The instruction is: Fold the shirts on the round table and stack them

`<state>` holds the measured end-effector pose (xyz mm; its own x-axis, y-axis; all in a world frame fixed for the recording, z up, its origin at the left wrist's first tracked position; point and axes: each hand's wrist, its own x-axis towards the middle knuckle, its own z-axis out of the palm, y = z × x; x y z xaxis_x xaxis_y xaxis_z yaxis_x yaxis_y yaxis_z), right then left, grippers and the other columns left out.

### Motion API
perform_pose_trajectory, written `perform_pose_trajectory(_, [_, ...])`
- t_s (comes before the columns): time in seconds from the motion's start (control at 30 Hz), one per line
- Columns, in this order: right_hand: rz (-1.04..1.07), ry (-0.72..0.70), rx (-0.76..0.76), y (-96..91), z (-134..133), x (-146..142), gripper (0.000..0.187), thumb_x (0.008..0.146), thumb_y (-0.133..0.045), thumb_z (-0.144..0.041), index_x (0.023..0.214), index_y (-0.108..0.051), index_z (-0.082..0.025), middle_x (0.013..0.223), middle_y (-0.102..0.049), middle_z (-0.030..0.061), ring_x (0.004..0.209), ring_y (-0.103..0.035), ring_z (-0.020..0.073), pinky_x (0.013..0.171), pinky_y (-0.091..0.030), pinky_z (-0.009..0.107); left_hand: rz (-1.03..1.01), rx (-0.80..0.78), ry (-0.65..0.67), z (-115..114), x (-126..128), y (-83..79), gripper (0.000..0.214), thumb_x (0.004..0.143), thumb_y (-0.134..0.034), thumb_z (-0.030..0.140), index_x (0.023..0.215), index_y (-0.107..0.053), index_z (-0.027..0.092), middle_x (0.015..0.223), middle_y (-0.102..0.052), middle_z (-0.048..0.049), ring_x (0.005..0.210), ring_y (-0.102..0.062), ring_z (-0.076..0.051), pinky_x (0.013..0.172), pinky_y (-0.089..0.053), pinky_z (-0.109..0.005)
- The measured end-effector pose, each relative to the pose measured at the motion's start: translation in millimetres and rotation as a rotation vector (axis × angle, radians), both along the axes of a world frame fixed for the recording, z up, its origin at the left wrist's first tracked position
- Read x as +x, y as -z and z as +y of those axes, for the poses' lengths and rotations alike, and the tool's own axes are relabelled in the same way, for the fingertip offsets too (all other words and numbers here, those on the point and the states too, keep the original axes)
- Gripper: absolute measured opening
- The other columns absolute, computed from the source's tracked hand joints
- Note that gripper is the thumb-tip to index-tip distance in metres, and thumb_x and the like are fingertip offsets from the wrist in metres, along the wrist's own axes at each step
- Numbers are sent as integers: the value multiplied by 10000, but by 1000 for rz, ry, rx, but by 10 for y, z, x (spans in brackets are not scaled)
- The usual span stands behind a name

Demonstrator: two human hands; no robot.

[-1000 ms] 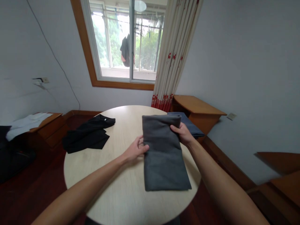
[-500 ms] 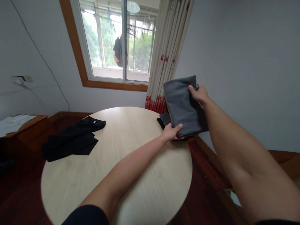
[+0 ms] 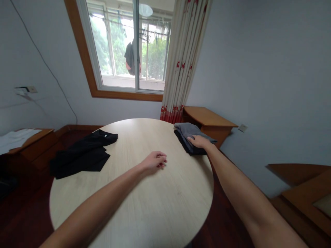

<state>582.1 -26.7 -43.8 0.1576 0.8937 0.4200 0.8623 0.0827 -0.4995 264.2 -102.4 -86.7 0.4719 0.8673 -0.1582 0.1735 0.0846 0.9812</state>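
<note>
At the right edge of the round table [image 3: 144, 213], a folded grey garment [image 3: 187, 128] lies on top of folded black clothing [image 3: 198, 151]. My right hand [image 3: 200, 141] rests on the grey cloth, fingers laid out over it rather than gripping. Over the middle of the table is my left hand [image 3: 153, 161], its fingers curled in and nothing visible in them. A black garment [image 3: 85, 151], loosely spread with a small white label at its neck, lies at the table's left side, partly over the edge.
A wooden desk [image 3: 207, 115] stands behind the folded clothes, against the wall. White cloth or paper lies on a wooden cabinet [image 3: 33, 146] at the left. A curtain [image 3: 181, 58] hangs beside the window. Wooden furniture [image 3: 307, 189] is at the lower right.
The folded grey garment, held up in both hands before, now lies on the dark pile. My left hand has let go and drawn back toward the table's middle; my right hand has lowered.
</note>
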Motion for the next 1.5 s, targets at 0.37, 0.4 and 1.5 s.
perform_pose_trajectory(0.37, [-481, -47, -123, -101, -571, -1290, 425, 983, -510, -435, 1225, -660, -120, 1344, -616, 183, 1243, -539, 302, 1049, -348, 425, 1174, 691, -726, 452, -1986, -87, 446, 922, -494, 360, 1281, -641, 140, 1451, -546, -191, 1348, -461, -365, 1147, -281, -592])
perform_pose_trajectory(0.4, [-444, -102, -136, -48, -560, -1444, 412, 978, -522, -433, 1213, -672, -130, 1309, -640, 169, 1211, -561, 286, 1031, -359, 399, 1204, 673, -778, 457, -2054, -43, 478, 920, -491, 366, 1323, -613, 139, 1514, -478, -198, 1402, -393, -377, 1161, -223, -630])
perform_pose_trajectory(1.5, [619, -653, -321, 873, -480, -2223, 588, 990, -446, -540, 1461, -438, -188, 1006, -711, 79, 632, -656, 137, 610, -512, 284, 1076, 684, -334, -32, -1126, -170, 182, 917, -561, 339, 979, -694, 230, 989, -757, -67, 926, -706, -268, 750, -491, -337])
